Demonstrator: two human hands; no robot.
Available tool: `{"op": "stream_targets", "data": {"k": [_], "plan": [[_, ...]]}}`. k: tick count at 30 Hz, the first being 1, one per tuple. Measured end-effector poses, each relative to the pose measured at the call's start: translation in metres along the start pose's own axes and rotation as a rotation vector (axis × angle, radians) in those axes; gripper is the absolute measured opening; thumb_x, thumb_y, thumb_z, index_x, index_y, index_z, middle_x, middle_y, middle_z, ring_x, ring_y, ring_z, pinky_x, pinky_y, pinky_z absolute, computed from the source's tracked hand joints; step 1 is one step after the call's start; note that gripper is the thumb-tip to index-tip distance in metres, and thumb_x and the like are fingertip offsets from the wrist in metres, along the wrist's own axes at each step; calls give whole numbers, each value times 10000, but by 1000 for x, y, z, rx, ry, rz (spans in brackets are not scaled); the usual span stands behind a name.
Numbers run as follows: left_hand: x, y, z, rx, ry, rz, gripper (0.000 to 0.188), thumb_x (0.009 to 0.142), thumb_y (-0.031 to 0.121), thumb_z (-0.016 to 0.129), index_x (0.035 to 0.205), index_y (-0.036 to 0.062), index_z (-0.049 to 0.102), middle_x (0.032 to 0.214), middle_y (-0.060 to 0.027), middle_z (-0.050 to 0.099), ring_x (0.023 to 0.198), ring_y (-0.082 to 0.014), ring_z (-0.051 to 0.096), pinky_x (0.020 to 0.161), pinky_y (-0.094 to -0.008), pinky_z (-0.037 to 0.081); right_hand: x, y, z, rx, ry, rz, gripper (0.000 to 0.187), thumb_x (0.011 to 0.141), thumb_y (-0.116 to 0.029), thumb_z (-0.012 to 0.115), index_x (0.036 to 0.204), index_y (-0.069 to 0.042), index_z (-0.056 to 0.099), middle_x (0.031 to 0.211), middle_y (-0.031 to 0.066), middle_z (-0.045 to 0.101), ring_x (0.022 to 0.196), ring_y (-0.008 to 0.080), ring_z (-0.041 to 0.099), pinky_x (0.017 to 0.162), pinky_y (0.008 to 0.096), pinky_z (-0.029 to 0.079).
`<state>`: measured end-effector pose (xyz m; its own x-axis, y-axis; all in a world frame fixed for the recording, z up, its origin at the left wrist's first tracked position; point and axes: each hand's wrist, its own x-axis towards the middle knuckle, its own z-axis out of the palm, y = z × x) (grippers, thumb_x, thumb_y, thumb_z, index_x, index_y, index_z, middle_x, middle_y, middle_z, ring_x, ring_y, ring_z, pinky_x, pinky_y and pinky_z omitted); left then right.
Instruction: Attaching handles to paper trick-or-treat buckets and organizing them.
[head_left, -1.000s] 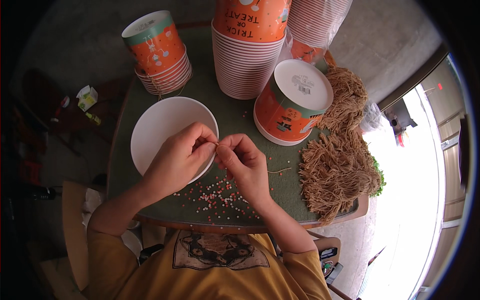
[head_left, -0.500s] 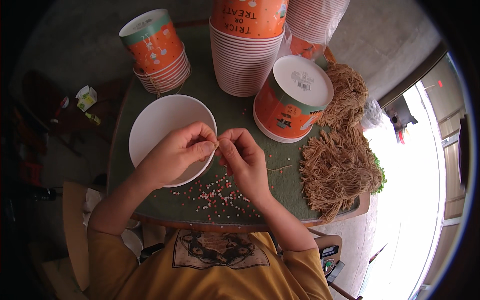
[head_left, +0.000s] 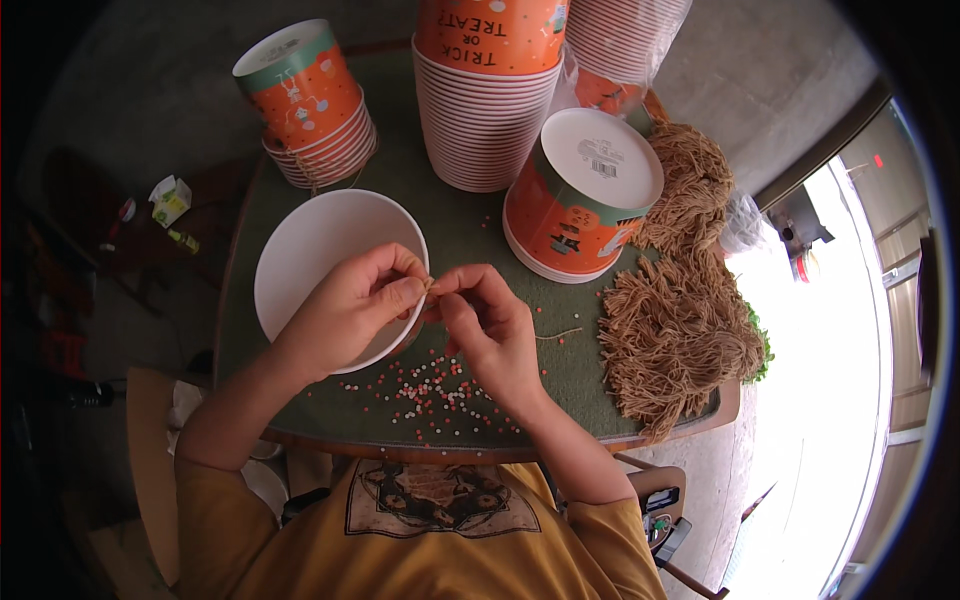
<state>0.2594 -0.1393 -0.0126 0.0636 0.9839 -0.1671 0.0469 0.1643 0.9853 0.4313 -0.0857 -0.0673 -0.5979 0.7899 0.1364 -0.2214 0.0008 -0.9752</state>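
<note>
In front of me stands a paper bucket with its white inside facing up. My left hand reaches over its right rim, thumb and forefinger pinched on a thin tan twine. My right hand meets it from the right, its fingertips closed at the same bit of twine just outside the rim. My fingers cover most of the twine, so I cannot tell whether it is knotted or passes through the bucket wall. Small red and white beads lie scattered below my hands.
A bundle of tan twine lies at the right edge of the table. Behind stand an upturned orange bucket, a tall bucket stack and a shorter stack at left. A loose twine piece lies right of my hand.
My right thumb has drawn back slightly from the forefinger tip at the twine. My left hand keeps its pinch. The whole view has shifted a little.
</note>
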Motion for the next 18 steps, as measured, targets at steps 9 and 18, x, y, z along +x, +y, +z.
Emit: {"op": "stream_targets", "data": {"k": [9, 18], "plan": [[-4, 5, 16, 786, 256, 454, 82, 913, 35, 583, 935, 11, 508, 886, -100, 612, 792, -225, 615, 683, -333, 481, 2, -3, 0, -35, 26, 9, 167, 984, -170, 540, 1050, -17, 559, 926, 13, 625, 813, 64, 632, 553, 182, 481], [0, 2, 9, 399, 154, 232, 93, 948, 68, 555, 968, -16, 523, 876, -88, 615, 820, -165, 596, 764, -296, 475, 5, -2, -1, 58, 24, 55, 167, 975, -181, 558, 1024, -22, 569, 912, 8, 623, 783, 56, 619, 545, 181, 485]]}}
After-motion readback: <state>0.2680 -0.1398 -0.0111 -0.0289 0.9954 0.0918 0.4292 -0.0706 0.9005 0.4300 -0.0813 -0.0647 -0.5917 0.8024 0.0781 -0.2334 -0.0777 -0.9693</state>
